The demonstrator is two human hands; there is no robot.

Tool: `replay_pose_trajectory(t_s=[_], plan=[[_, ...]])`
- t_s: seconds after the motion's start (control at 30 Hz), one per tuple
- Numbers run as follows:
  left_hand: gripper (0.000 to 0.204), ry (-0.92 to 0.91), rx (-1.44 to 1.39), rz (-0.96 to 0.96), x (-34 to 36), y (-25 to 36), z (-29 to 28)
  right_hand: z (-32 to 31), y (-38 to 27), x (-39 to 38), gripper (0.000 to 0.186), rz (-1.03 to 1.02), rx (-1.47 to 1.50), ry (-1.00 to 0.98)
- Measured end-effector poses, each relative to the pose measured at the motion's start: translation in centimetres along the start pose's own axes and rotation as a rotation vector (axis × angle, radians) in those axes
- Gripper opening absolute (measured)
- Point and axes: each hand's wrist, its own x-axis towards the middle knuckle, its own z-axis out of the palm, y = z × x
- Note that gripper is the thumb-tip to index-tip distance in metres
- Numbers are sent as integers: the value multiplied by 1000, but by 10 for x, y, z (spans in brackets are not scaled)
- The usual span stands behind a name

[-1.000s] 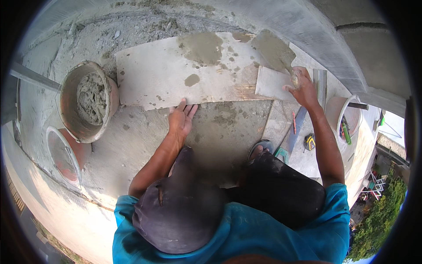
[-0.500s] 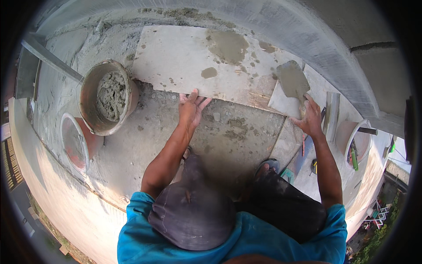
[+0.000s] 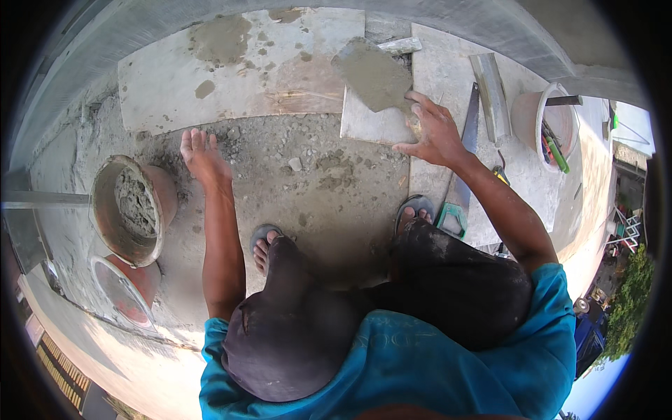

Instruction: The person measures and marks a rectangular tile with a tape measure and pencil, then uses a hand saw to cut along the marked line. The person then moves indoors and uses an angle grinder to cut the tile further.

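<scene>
My left hand (image 3: 205, 157) is open, palm turned up, its fingers stretched to the near edge of a long pale board (image 3: 301, 80). Whether the fingertips touch that edge, I cannot tell. My right hand (image 3: 437, 133) curls loosely around the handle of a trowel (image 3: 374, 73), thumb held apart from the fingers. Grey wet mortar coats the trowel's blade, which lies over a small whitish board (image 3: 364, 126). Wet mortar patches (image 3: 220, 38) spot the long board. Gravelly rough floor (image 3: 315, 175) runs between the board and my sandalled feet.
Left of my left arm stands a bucket (image 3: 164, 199) holding mortar, with a second reddish bucket (image 3: 143, 283) behind it. To the right lie a handsaw (image 3: 470, 133) with a green handle and a metal channel (image 3: 492, 94). A pale bucket (image 3: 528, 115) there holds tools.
The view has shifted right. My left hand has let go of the long board's edge and its fingers have straightened. My right hand stays at the trowel handle.
</scene>
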Motion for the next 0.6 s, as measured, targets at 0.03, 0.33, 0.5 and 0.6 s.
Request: replay_pose_trajectory(t_s=[0.03,0.33,0.5,0.6], plan=[[66,-123,48,-5,-44,13,16,0,-12,5,83,3,42,-24],[42,-676,-48,-533,-148,16,12,1,-142,60,78,-327,281,-136],[38,-553,-159,-469,-144,21,-40,-26,-246,115,78,-527,280,-241],[36,-617,-224,-491,-150,13,-50,-43,-324,138,78,-630,527,-491]])
